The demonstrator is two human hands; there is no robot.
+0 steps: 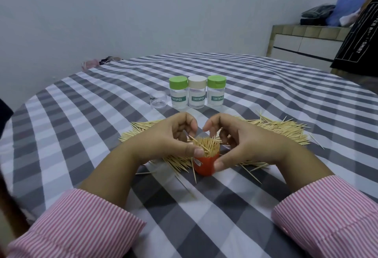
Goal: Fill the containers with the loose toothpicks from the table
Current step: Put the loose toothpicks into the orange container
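Checked cloth carries a round red cap bristling with toothpicks, pinched by both hands.

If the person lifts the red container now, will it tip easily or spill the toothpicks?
The red container is small and packed with toothpicks standing above its rim, so it is probably top-heavy and could tip. Some lean outward; those may fall out. The left hand and the right hand cup it, which should steady it.

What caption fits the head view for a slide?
Both hands, left and right, steady a red container of toothpicks before three capped jars.
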